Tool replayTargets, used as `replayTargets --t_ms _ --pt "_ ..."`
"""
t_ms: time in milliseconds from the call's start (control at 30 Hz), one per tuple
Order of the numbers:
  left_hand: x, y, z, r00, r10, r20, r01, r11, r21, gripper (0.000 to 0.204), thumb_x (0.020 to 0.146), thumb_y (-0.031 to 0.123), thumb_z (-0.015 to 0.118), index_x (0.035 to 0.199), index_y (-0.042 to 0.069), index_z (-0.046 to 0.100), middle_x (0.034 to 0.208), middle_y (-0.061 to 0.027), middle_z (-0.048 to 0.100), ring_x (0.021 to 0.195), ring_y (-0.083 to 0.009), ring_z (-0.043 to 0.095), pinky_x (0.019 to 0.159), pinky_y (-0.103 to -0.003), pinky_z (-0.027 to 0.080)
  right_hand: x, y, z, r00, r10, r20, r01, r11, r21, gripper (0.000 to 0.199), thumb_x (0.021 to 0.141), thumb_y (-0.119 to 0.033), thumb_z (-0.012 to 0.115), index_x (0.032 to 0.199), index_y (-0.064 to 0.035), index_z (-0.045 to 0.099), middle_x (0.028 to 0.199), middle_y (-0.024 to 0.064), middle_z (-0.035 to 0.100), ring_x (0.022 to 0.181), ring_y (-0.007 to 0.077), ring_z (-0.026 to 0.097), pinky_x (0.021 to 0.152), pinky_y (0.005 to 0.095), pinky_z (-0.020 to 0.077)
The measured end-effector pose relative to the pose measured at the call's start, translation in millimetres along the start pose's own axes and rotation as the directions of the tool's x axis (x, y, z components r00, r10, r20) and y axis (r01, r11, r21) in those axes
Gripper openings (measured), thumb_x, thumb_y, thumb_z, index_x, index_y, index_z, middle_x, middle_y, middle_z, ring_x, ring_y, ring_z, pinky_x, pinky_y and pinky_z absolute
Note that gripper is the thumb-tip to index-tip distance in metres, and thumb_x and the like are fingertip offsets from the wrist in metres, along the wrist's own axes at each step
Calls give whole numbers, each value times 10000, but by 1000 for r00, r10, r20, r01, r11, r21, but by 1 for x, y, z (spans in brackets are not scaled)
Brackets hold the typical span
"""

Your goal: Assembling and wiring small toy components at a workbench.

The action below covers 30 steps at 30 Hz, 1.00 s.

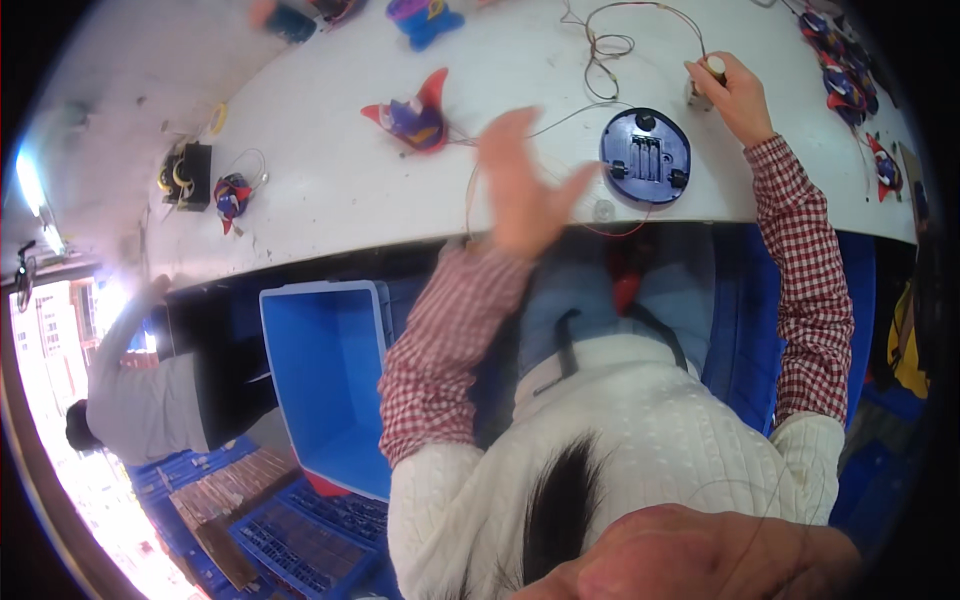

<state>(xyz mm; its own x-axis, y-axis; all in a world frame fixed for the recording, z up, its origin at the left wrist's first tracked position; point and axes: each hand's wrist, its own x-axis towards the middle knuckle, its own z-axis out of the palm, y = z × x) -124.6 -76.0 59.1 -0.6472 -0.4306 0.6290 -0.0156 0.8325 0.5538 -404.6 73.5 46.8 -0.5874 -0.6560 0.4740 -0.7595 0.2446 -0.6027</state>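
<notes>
My left hand (520, 185) is raised over the table's near edge, smeared by motion, its thumb spread from the fingers and nothing seen in it. Right of it lies a round dark-blue toy base (628, 170), its underside up, with small black wheels and a central slot holding what look like batteries. Beyond the base, my right hand (738, 98) is closed around a small piece with a round cream end (716, 66); the fingers hide most of it. A thin cable (660, 5) leads to that hand. Near the left hand sits a red and purple toy body (415, 122) with wires.
The white table (330, 190) also carries another small toy body (232, 198), a black tape dispenser (188, 175), a blue toy (425, 22) and several toy bodies (845, 85) at the right. Below the edge stands a blue bin (325, 380). Another person (150, 400) is at the left.
</notes>
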Motion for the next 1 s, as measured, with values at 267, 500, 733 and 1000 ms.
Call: replayTargets --t_ms 267,500,733,1000 --pt "-7 -110 -72 710 -658 -252 674 738 -26 776 722 223 776 1308 -55 350 1234 -241 445 1127 -325 459 995 -391 371 1 -46 2 916 -224 -332 155 963 -221 355 886 -275 632 1157 -58 557 999 40 546 777 142 501 681 236 434" --pt "18 -123 -54 756 -650 -80 639 758 -127 830 679 288 794 1298 -58 363 1177 -238 513 1111 -355 498 997 -422 381 -11 -176 139 897 -187 401 266 952 -151 334 848 -276 610 1065 -22 598 1013 133 516 926 274 525 822 347 458" --pt "25 -135 -60 705 -709 -35 708 705 -41 846 624 322 821 1257 -51 402 1152 -224 532 1075 -354 528 953 -420 428 -21 -193 181 926 -149 346 257 921 -293 275 804 -222 641 982 -15 605 962 139 553 788 260 555 712 319 488" --pt "22 -89 -66 791 -587 173 516 487 -704 619 709 147 771 1188 -59 438 1079 -203 564 958 -286 585 862 -344 484 2 -181 68 807 -43 589 -163 942 292 218 800 -156 618 948 4 620 769 93 605 604 183 528 570 252 468"
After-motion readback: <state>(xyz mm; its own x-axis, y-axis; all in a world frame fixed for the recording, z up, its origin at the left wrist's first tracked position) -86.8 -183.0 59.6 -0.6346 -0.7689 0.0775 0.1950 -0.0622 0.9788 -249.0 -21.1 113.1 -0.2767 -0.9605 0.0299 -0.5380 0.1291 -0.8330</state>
